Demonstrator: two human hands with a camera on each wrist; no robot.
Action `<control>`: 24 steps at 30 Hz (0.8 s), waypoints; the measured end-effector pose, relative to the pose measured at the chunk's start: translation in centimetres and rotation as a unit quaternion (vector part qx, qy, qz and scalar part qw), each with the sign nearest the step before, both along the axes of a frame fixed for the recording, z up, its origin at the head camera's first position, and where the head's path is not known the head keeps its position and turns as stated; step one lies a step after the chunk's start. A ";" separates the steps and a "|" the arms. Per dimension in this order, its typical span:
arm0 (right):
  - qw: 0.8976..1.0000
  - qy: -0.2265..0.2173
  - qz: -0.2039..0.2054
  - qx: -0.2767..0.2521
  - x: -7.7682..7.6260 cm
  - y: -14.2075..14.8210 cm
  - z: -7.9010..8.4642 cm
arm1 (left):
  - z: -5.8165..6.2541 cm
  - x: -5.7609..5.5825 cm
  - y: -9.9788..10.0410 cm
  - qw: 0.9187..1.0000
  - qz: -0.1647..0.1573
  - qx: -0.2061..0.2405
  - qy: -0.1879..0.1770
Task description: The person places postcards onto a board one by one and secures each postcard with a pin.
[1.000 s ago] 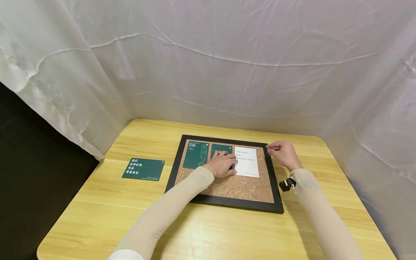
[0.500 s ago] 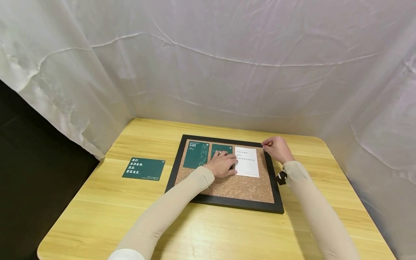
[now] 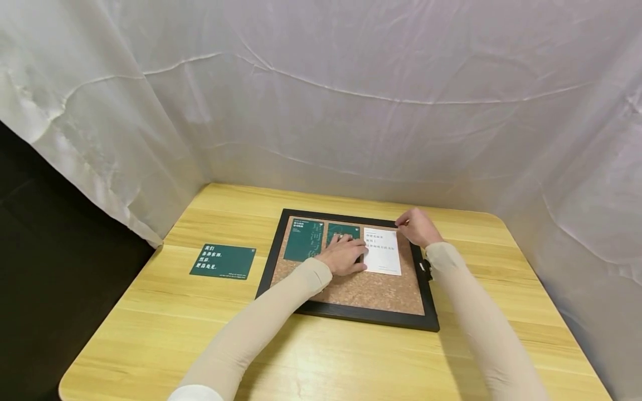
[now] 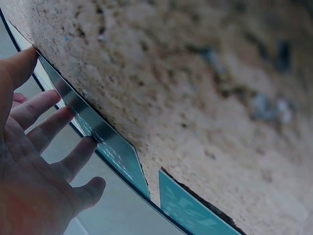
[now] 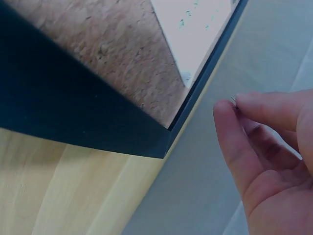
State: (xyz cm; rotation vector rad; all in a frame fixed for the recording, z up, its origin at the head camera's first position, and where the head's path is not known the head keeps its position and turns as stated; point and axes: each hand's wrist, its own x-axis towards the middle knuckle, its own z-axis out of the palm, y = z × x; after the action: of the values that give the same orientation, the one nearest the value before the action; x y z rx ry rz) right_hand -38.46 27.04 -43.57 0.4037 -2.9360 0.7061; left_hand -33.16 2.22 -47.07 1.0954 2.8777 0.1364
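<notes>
My left hand (image 3: 343, 257) lies spread over the middle green card (image 3: 343, 228) on a black-framed corkboard (image 3: 368, 294), its fingers nearly straight and its fingertips by the white card's left edge. In the left wrist view, the fingers (image 4: 46, 137) reach over the cards' surfaces. Thumb and index finger of my right hand (image 3: 420, 227) pinch a small pin (image 5: 234, 100); its thin metal point sticks out, and the rest is hidden by the fingertips. This hand hovers at the board's top right, near the upper right corner of the white card (image 3: 383, 253).
Another green card (image 3: 303, 239) lies at the corkboard's upper left. A loose green card (image 3: 223, 262) with white writing rests on the wooden table (image 3: 150, 328), left of the board. A pale curtain (image 3: 351, 128) hangs behind the table.
My right hand has moved left along the board's top edge, from its corner toward the white card's upper right corner, still pinching. The left hand stays on the cards.
</notes>
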 end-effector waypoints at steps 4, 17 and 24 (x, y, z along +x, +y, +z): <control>1.000 0.003 0.009 0.020 -0.6 -0.3 -0.5 | -0.1 0.0 0.0 1.000 0.006 -0.003 -0.002; 0.998 -0.021 0.008 0.061 -1.2 -0.5 -1.0 | -0.2 0.1 0.4 1.000 0.008 -0.006 0.003; 0.996 -0.044 0.009 0.084 -1.5 -0.8 -1.5 | -0.1 0.2 0.4 1.000 0.005 -0.008 0.005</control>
State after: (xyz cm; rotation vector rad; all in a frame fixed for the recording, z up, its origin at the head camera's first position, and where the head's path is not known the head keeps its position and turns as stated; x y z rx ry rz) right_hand -39.95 26.27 -45.03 0.4245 -3.0896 0.4931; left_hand -32.98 2.63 -47.18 1.0828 2.8888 0.1076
